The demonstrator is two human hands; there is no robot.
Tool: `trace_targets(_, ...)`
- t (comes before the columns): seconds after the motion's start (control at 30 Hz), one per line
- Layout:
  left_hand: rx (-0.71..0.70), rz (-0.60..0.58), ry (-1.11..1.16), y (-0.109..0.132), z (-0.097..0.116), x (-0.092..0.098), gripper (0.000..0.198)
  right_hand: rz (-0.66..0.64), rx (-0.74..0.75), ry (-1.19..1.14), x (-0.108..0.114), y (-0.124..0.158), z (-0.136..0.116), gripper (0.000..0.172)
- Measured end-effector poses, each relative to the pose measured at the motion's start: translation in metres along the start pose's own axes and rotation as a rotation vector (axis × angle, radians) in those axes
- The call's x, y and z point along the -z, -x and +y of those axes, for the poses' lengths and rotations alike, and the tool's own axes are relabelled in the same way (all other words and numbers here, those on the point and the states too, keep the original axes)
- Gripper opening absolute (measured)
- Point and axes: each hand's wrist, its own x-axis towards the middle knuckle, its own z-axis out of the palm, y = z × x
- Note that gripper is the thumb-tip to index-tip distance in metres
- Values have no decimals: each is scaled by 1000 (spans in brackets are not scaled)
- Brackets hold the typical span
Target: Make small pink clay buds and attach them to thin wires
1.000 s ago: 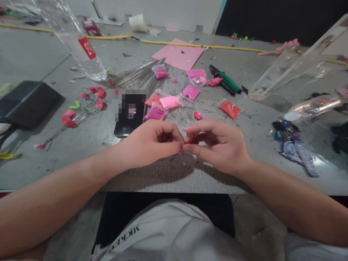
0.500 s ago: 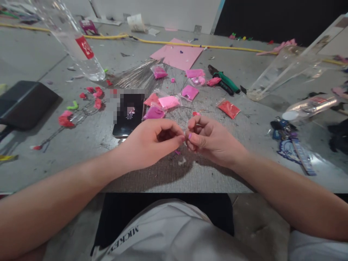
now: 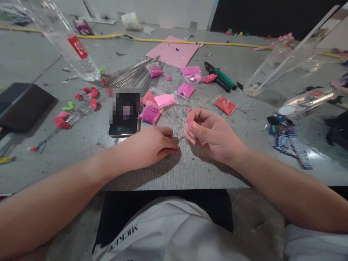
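Note:
My left hand (image 3: 156, 145) rests low on the grey table, its fingertips pinched together against the surface. A tiny reddish-purple bit shows at those fingertips, too small to name. To its right, my right hand (image 3: 210, 136) is raised a little with fingers curled and thumb against them. A small purple piece (image 3: 189, 123) shows at its thumb tip. Just beyond the right fingers is a bit of red (image 3: 190, 110), mostly hidden. Past the hands lie small bags of coloured clay: purple (image 3: 150, 114), pink (image 3: 165, 100), magenta (image 3: 186, 90) and red (image 3: 225, 105).
A phone (image 3: 124, 116) lies beside my left hand. Behind are thin wires (image 3: 133, 74), pink paper (image 3: 174, 50) and green-handled pliers (image 3: 221, 77). Bottles stand at left (image 3: 76, 50) and right (image 3: 268, 69). Red clay-tipped wires (image 3: 63, 119) lie left; keys with a tag (image 3: 288, 143) lie right.
My hands, touching at the fingertips before, have come apart. The left hand has moved down and slightly left to the table, over the purple scrap; the right stays raised.

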Motion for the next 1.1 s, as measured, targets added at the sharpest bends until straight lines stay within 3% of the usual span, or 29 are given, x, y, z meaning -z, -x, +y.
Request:
trace_targets(0.13, -28, 70, 53, -2, 2, 6, 24, 98, 144, 111, 2, 1, 0, 38)
trace_targets(0.27, -20, 370, 252, -4, 8, 17, 14, 219, 406, 400, 2, 8, 1, 40)
trace_targets(0.33, 26, 512, 379, -3, 13, 19, 11, 193, 491, 544, 0, 13, 0, 38)
trace_targets(0.43, 46, 611, 599, -3, 19, 14, 8, 44, 623, 701, -6, 18, 0, 29)
trace_targets(0.5, 26, 632, 741, -4, 22, 8, 6, -11, 696, 760, -10, 20, 0, 23)
trace_targets(0.67, 21, 640, 958, -5, 27, -4, 7, 29, 708, 858, -14, 22, 0, 20)
trace_targets(0.87, -38, 623, 1065, -5, 34, -6, 19, 3, 757, 857, -14, 21, 6, 19)
trace_targets(1.1, -9, 591, 1133, -4, 36, -9, 23, -1, 767, 869, -14, 21, 8, 16)
